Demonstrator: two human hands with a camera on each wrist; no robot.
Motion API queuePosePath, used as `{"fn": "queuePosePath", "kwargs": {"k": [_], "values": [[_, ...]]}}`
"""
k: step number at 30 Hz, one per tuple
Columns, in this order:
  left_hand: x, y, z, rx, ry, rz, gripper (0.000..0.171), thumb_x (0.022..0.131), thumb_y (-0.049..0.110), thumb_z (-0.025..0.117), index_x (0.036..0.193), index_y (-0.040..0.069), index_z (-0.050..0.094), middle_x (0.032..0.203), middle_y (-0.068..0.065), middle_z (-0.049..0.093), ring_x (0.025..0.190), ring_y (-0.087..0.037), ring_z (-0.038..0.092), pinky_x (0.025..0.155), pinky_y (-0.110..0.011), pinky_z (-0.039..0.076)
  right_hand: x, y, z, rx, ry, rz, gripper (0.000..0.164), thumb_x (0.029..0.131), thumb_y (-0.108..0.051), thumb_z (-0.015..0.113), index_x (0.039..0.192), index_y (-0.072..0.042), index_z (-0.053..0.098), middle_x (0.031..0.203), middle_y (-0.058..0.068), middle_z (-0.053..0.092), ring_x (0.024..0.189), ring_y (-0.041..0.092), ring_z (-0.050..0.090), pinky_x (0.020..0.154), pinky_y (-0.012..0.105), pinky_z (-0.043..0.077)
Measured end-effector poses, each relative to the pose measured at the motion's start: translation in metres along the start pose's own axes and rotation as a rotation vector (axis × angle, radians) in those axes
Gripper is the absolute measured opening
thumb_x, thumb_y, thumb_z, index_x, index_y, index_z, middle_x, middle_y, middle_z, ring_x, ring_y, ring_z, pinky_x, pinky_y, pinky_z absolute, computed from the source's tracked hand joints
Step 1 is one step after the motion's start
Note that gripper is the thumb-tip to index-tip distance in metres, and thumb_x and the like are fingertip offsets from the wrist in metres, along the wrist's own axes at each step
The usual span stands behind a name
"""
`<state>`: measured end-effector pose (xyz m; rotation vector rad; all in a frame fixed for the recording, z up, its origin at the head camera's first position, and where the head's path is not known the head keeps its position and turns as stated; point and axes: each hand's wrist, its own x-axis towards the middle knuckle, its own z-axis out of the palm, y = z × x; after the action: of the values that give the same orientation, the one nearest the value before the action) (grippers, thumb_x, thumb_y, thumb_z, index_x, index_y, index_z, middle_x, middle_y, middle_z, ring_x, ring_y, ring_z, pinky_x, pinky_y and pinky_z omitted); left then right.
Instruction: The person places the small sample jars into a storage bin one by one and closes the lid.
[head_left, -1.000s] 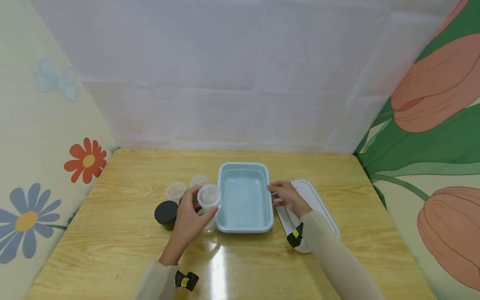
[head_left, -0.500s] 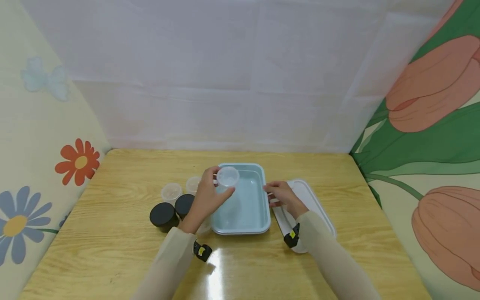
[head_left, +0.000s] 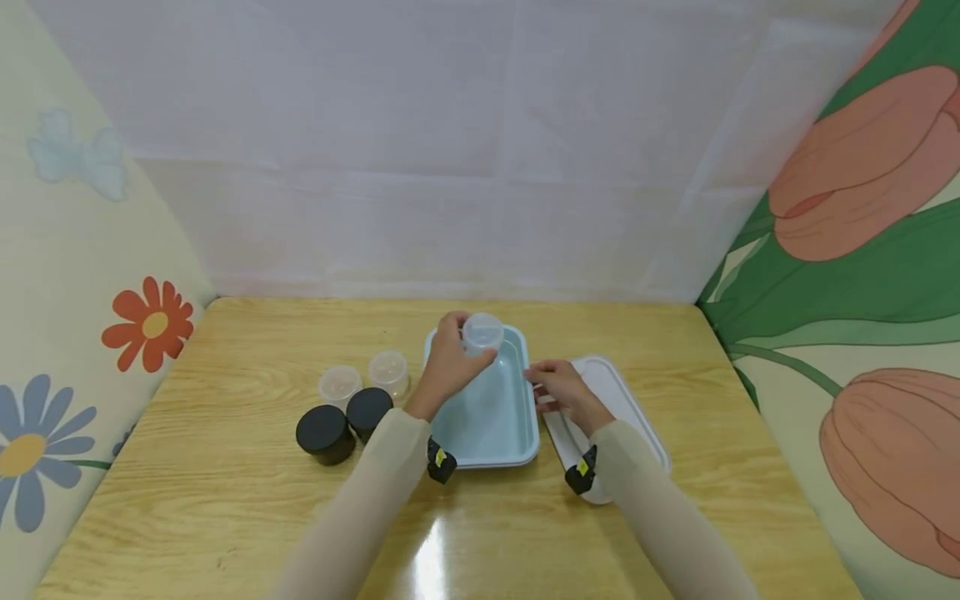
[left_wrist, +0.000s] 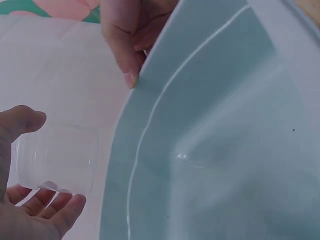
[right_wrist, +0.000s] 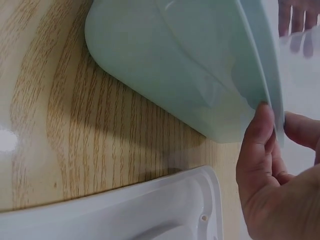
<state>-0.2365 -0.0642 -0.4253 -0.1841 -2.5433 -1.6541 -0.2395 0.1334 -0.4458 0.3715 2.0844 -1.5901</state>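
Note:
My left hand (head_left: 452, 364) grips a small clear plastic cup (head_left: 482, 332) with a lid, thumb on one side and fingers on the other. It hovers over the far end of a light blue rectangular tub (head_left: 487, 417). In the left wrist view the cup (left_wrist: 57, 157) looks see-through, with fingertips curled along its side. My right hand (head_left: 564, 392) pinches the tub's right rim; in the right wrist view the thumb and fingers (right_wrist: 257, 135) close on that rim (right_wrist: 272, 75).
A white lid (head_left: 622, 400) lies on the wooden table (head_left: 187, 500), right of the tub. To the left stand two black-lidded jars (head_left: 326, 433) and two clear cups (head_left: 388, 372), close together. A white cloth (head_left: 375, 125) hangs behind the table.
My left hand has carried the clear cup from beside the tub's left edge, right and away from me, over its far end. The right hand has stayed on the rim.

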Motion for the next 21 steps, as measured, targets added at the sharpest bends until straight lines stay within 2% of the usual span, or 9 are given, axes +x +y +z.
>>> {"fn": "queuePosePath", "kwargs": {"k": [5, 13, 21], "values": [[0.009, -0.010, 0.015, 0.000, 0.021, 0.013, 0.060, 0.075, 0.015, 0.076, 0.123, -0.003, 0.045, 0.113, -0.018, 0.055, 0.099, -0.029, 0.056, 0.085, -0.043, 0.049, 0.007, 0.006, 0.002, 0.017, 0.013, -0.018, 0.024, 0.093, -0.019, 0.059, 0.112, -0.003, 0.060, 0.082, 0.001, 0.060, 0.066, 0.011, 0.057, 0.057, 0.025, 0.053], [0.019, -0.019, 0.025, 0.012, 0.042, -0.039, 0.057, 0.073, 0.014, 0.076, 0.118, -0.004, 0.047, 0.110, -0.019, 0.056, 0.097, -0.031, 0.055, 0.086, -0.044, 0.048, 0.009, 0.006, 0.004, 0.018, 0.022, -0.015, 0.023, 0.093, -0.018, 0.060, 0.111, -0.003, 0.060, 0.083, 0.001, 0.060, 0.067, 0.011, 0.058, 0.057, 0.025, 0.053], [0.026, -0.023, 0.033, 0.010, -0.014, -0.068, 0.058, 0.070, 0.014, 0.077, 0.117, -0.003, 0.046, 0.110, -0.018, 0.055, 0.097, -0.030, 0.054, 0.086, -0.043, 0.048, 0.007, 0.007, 0.003, 0.016, 0.013, -0.037, 0.022, 0.092, -0.019, 0.062, 0.107, -0.003, 0.061, 0.087, 0.005, 0.061, 0.069, 0.013, 0.058, 0.058, 0.026, 0.054]]}}
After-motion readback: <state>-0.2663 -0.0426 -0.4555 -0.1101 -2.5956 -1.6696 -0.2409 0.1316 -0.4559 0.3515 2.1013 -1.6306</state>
